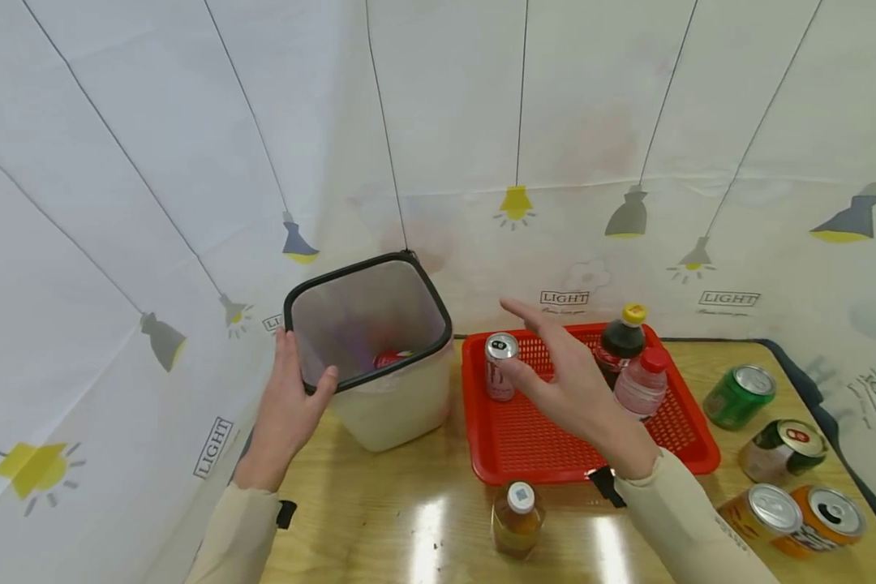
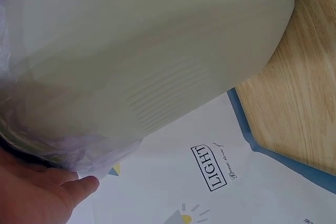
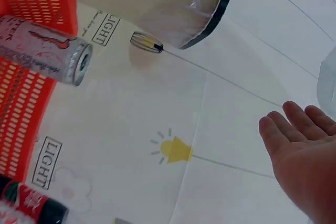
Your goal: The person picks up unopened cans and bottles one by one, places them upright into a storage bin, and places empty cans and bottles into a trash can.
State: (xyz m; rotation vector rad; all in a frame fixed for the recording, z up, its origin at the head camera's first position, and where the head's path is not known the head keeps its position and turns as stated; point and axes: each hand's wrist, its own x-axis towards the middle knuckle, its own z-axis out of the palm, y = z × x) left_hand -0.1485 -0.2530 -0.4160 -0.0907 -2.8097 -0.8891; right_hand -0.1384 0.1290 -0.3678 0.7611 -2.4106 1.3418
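A whitish trash bin (image 1: 401,405) with a black rim and a clear liner leans toward me on the left. My left hand (image 1: 289,414) grips its near left corner, thumb over the rim; in the left wrist view, fingers (image 2: 79,190) show at the lined edge. Inside the bin lies a partly hidden red item (image 1: 388,358). Above a red basket (image 1: 482,462), my right hand (image 1: 565,377) is held with fingers extended and nothing in it. The basket holds a pale pink can (image 1: 499,377), a yellow-capped cola bottle (image 1: 620,341) and a red-capped pink bottle (image 1: 641,385).
On the wooden table (image 1: 350,519), a white-capped bottle of amber drink (image 1: 517,523) stands before the basket. To the right are a green can (image 1: 733,401), a dark-and-white can (image 1: 781,450) and two orange cans (image 1: 825,519). A printed white sheet (image 1: 453,122) backs the table.
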